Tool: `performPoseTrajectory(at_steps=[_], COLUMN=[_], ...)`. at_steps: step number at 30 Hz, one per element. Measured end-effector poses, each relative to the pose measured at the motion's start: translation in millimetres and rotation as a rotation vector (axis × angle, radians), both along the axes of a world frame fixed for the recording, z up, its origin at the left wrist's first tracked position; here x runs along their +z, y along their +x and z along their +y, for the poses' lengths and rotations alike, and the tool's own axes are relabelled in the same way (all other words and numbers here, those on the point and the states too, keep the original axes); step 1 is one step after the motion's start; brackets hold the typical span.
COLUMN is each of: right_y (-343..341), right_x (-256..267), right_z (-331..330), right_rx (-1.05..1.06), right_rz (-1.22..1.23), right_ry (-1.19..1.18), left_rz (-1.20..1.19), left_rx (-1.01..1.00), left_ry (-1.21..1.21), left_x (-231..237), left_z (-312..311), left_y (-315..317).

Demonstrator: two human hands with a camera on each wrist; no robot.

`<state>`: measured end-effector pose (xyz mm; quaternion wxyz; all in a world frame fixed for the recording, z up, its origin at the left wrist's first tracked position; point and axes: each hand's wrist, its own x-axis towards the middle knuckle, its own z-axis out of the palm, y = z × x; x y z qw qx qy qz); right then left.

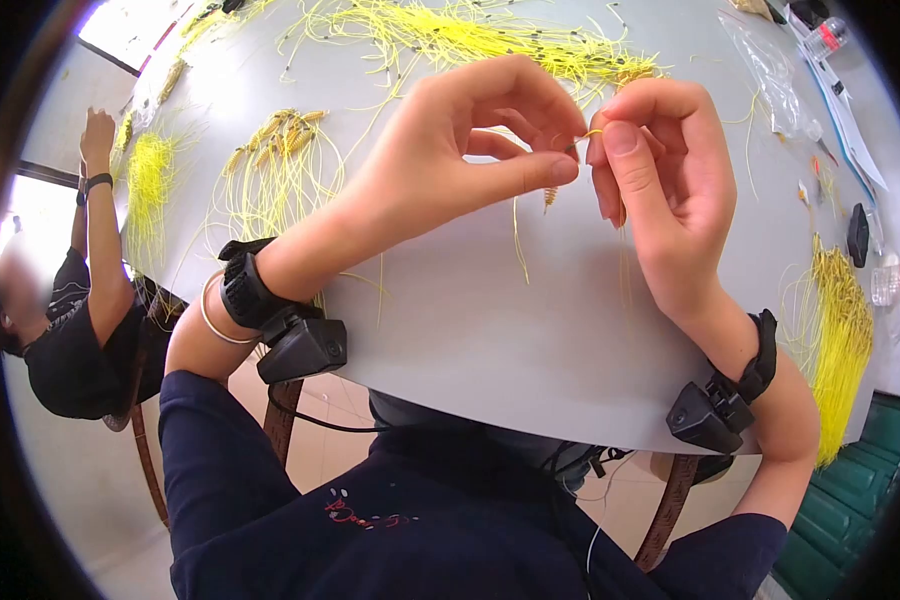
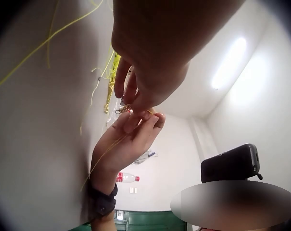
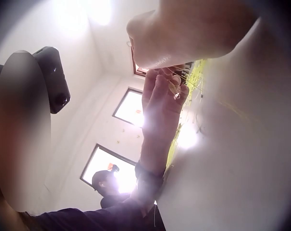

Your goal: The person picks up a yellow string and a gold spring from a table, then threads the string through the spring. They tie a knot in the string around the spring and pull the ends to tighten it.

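Above the middle of the grey table (image 1: 470, 330), two hands at work, fingertips nearly meeting. From my end of the feed: left hand (image 1: 430, 150) in a pinch, thumb and forefinger close together, a small brassy coil (image 1: 550, 197) hanging just below the thumb tip. Exact contact is hidden, so I judge that grip rather than see it. Right hand (image 1: 675, 190) clamped on a short yellow line (image 1: 592, 132), which bridges the gap to the left fingertips. Loose strand (image 1: 518, 240) dangles left of the coil; whether it joins the same piece, I cannot tell.

Handling notes, my judgement. Left hand best serves as anchor: coil by one end, firm but light, as a hard squeeze could bend its turns. Right hand should do the moving, drawing the line snug without a jerk. Grip close in; a long free length would twist. Keep the strand out from under the fingers and away from the tangled bundle (image 1: 460, 40) on the far side, a likely snag.
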<state>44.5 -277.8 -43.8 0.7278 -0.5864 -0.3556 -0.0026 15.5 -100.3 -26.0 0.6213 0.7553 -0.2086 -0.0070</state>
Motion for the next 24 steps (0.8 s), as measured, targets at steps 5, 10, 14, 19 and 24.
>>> performPoseTrajectory(at_steps=[5, 10, 14, 19, 24], right_y=[4.1, 1.3, 3.5, 4.7, 3.7], right_x=[-0.5, 2.1, -2.9, -6.5, -6.8], right_z=[-4.7, -0.6, 1.2, -0.3, -1.9], right_rx=[0.056, 0.011, 0.020, 0.073, 0.067], right_rz=[0.016, 0.177, 0.102, 0.044, -0.130], right_ry=[-0.015, -0.100, -0.155, -0.205, -0.319], left_rz=[-0.006, -0.016, -0.020, 0.101, 0.162], left_rx=[-0.013, 0.013, 0.010, -0.057, -0.146], left_ry=[0.028, 0.015, 0.114, 0.149, 0.159], left_x=[-3.1, -1.5, 0.0, 8.5, 5.2], left_z=[1.8, -0.3, 5.8, 10.2, 14.9], left_y=[3.2, 1.1, 2.6, 4.1, 6.1])
